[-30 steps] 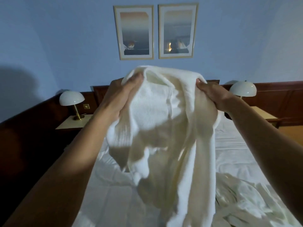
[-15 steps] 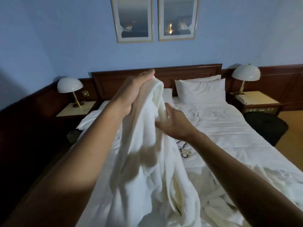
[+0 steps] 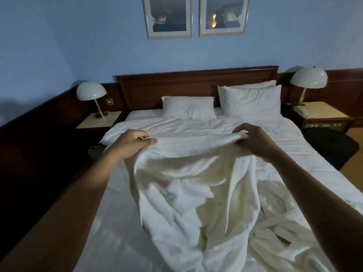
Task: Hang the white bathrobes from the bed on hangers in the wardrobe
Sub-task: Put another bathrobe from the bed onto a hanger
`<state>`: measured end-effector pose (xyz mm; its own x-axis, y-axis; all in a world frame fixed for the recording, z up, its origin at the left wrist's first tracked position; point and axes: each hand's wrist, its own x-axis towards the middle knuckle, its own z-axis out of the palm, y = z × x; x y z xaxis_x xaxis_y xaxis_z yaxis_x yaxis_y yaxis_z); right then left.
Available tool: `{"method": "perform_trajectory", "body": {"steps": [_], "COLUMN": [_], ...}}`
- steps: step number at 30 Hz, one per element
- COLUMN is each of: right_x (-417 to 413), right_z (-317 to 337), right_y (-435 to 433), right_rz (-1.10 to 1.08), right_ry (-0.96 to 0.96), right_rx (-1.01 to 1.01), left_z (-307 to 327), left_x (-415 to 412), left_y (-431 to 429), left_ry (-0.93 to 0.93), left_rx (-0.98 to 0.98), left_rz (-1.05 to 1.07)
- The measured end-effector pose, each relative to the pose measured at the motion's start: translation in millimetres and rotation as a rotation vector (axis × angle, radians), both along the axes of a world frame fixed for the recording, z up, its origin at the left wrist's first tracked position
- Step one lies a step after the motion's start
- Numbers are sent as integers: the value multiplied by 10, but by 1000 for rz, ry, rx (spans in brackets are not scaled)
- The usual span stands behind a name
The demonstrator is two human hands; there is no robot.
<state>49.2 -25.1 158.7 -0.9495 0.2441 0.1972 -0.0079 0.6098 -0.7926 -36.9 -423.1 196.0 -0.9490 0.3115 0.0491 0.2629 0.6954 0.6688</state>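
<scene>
The bed [image 3: 121, 209] in white sheets fills the view, with a dark wood headboard [image 3: 196, 83] behind it. 1 white bathrobe [image 3: 196, 193] hangs spread between my hands, its lower part trailing onto the sheet. A 2nd bathrobe [image 3: 275, 236] lies crumpled just beside it on the right. 2 pillows [image 3: 188, 109] lean at the headboard, flanked by 2 dome lamps [image 3: 91, 91]. My left hand [image 3: 131, 144] and right hand [image 3: 255, 140] each clutch the robe's top edge, fingers curled, arms outstretched.

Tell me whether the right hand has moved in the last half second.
Yes. The right hand, gripping the bathrobe, moved right: from in front of the pillows' gap to below the larger pillow.
</scene>
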Motion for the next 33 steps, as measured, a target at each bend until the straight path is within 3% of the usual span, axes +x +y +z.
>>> {"method": "perform_trajectory", "body": {"steps": [4,6,8,10,13,15,17,24,27,33], "right_x": [76,83,64,43,-26,-49,-43,263,251,99], "right_z": [463,590,651,709,681,473,111,-828,-741,-75], "right_y": [-343,-588,-773,-825,-611,-393,-224,70,138,225], "right_rz": [179,283,354,345,124,-46,-112,-187,-143,-253], "right_ry": [80,86,95,126,204,182,92,-158,-121,121], "right_rx": [-68,-55,-58,-70,208,473,549,465,438,156], "left_z": [-157,-242,-368,-393,-189,-46,40,-169,-384,-640], "left_x": [108,348,594,656,462,378,365,74,-20,-73], "left_y": [274,673,1091,1317,1233,1139,1127,729,511,349], "left_ry": [22,-34,31,116,68,66,143,255,260,264], "left_rx": [-118,-73,-47,38,429,544,468,-25,-185,-413], "left_rz": [-30,-185,-278,-210,42,60,23,124,128,200]}}
